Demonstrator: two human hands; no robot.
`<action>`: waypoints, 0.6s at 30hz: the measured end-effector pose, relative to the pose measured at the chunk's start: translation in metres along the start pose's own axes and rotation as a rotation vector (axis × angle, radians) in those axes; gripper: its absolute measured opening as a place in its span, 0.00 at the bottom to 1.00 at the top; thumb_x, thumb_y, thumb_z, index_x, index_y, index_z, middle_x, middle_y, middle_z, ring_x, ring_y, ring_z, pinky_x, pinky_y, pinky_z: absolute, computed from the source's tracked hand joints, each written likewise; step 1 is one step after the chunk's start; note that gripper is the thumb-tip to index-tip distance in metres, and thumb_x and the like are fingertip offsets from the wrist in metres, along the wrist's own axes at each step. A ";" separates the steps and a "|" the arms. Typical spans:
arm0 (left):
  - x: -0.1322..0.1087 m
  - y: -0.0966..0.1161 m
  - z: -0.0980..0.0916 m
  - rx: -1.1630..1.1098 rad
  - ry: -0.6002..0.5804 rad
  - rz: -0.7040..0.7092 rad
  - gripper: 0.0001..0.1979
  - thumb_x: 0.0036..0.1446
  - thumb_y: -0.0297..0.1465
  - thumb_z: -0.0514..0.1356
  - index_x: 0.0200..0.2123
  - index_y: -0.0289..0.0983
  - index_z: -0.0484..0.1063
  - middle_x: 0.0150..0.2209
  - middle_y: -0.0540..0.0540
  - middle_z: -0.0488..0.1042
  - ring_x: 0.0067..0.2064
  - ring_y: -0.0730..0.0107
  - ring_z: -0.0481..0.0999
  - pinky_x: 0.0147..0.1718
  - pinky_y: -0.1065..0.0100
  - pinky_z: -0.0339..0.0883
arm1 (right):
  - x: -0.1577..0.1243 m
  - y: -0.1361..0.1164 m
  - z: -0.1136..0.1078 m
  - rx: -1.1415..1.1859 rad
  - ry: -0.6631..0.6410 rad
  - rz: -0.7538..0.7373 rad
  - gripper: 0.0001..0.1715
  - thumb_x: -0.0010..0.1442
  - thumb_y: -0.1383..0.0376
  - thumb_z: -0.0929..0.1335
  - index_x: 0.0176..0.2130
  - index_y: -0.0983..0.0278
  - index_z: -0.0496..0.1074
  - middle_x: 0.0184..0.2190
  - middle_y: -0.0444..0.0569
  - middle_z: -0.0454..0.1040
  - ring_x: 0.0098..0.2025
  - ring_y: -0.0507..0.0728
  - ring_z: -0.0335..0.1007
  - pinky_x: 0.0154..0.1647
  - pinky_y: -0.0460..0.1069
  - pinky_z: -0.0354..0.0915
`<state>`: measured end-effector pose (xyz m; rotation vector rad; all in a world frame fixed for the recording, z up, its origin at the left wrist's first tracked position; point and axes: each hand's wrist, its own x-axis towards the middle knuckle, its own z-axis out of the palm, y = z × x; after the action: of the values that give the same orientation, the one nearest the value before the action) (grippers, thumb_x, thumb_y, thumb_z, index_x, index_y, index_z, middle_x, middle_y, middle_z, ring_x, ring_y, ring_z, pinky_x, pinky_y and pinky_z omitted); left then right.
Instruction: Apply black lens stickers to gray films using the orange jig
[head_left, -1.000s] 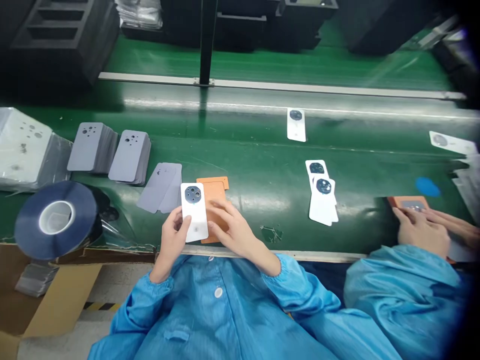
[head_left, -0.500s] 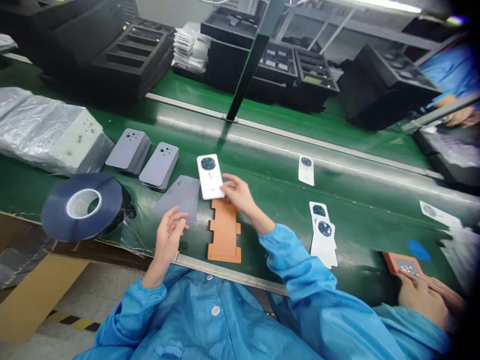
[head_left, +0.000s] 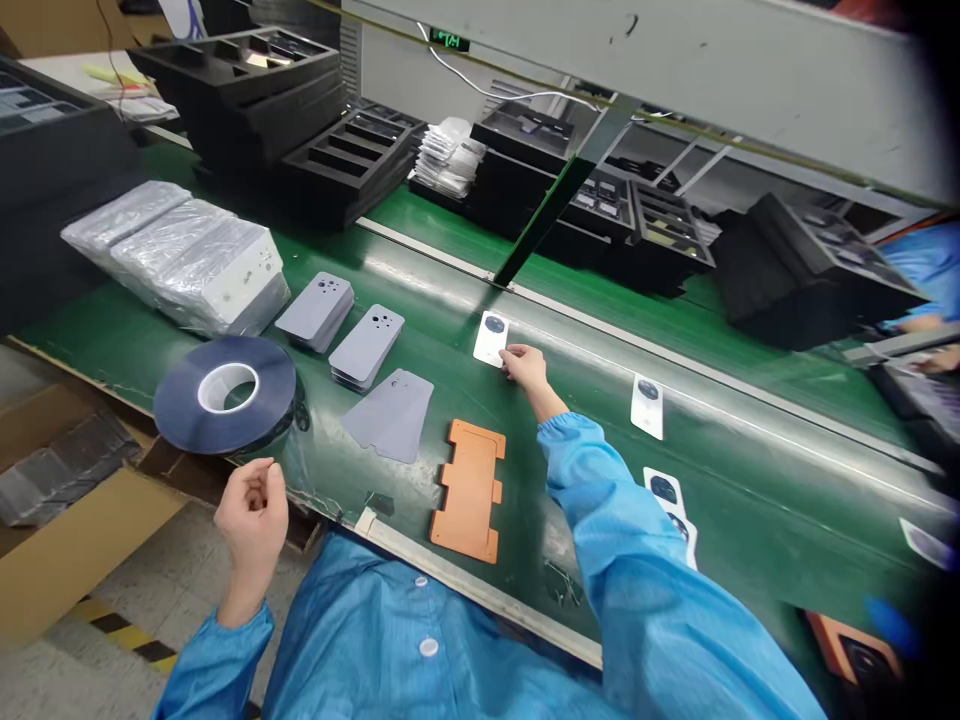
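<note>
At the far side of the green work surface, my right hand (head_left: 526,368) pinches the lower right corner of a white phone back cover (head_left: 489,347) with a round dark camera area. Closer to me lies an orange notched fixture plate (head_left: 469,495) with nothing on it. My left hand (head_left: 255,510) is raised beside the front edge, near a roll of dark blue film (head_left: 176,400). Its thumb and fingers are pressed together; anything between them is too small to make out. Loose grey phone-shaped sheets (head_left: 394,415) lie fanned left of the fixture.
Two grey stacks of phone-shaped sheets (head_left: 364,345) stand behind the film roll, beside plastic-wrapped bundles (head_left: 187,255). More white covers (head_left: 646,405) lie on the right. Black trays (head_left: 345,165) line the back. An upright metal post (head_left: 544,220) rises behind the surface.
My right hand has carried the white cover from above the orange fixture to the far side of the surface. My left hand has moved left and its fingers have closed. The view has shifted.
</note>
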<state>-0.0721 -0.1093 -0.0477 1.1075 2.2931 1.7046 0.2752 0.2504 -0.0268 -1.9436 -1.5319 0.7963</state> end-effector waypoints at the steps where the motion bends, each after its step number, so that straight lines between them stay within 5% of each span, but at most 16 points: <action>1: 0.003 0.000 0.001 0.001 -0.022 0.014 0.11 0.64 0.36 0.64 0.44 0.36 0.77 0.33 0.48 0.77 0.30 0.71 0.74 0.30 0.69 0.68 | -0.004 -0.003 0.000 -0.020 0.004 -0.029 0.21 0.61 0.66 0.71 0.52 0.75 0.77 0.47 0.65 0.81 0.41 0.59 0.79 0.46 0.52 0.74; 4: 0.010 0.004 0.008 -0.003 -0.060 0.008 0.10 0.65 0.37 0.63 0.42 0.36 0.77 0.33 0.48 0.77 0.30 0.70 0.75 0.31 0.69 0.69 | -0.026 -0.015 0.005 -0.065 -0.032 -0.133 0.18 0.61 0.64 0.72 0.49 0.71 0.80 0.46 0.61 0.82 0.45 0.61 0.79 0.54 0.54 0.70; 8: 0.017 0.004 0.013 0.041 -0.013 -0.028 0.12 0.68 0.39 0.60 0.41 0.36 0.75 0.30 0.49 0.76 0.30 0.70 0.74 0.31 0.69 0.68 | -0.079 -0.037 0.021 -0.077 -0.185 -0.293 0.17 0.62 0.59 0.72 0.46 0.67 0.83 0.35 0.54 0.83 0.35 0.58 0.76 0.48 0.55 0.71; 12: 0.020 -0.002 0.007 0.199 -0.084 0.004 0.14 0.68 0.39 0.59 0.49 0.36 0.77 0.39 0.45 0.78 0.31 0.70 0.72 0.35 0.66 0.67 | -0.144 -0.063 0.042 -0.026 -0.366 -0.567 0.16 0.64 0.57 0.71 0.45 0.63 0.83 0.44 0.53 0.84 0.37 0.57 0.77 0.46 0.54 0.72; 18: 0.007 0.011 0.010 0.180 -0.293 0.136 0.14 0.70 0.37 0.58 0.33 0.38 0.77 0.30 0.49 0.74 0.28 0.72 0.68 0.33 0.68 0.63 | -0.217 -0.099 0.081 0.057 -0.677 -0.569 0.17 0.65 0.54 0.72 0.44 0.64 0.83 0.42 0.52 0.85 0.37 0.56 0.78 0.45 0.53 0.72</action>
<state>-0.0668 -0.0959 -0.0393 1.4685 2.2610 1.2876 0.1114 0.0631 0.0150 -1.1177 -2.2627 1.2727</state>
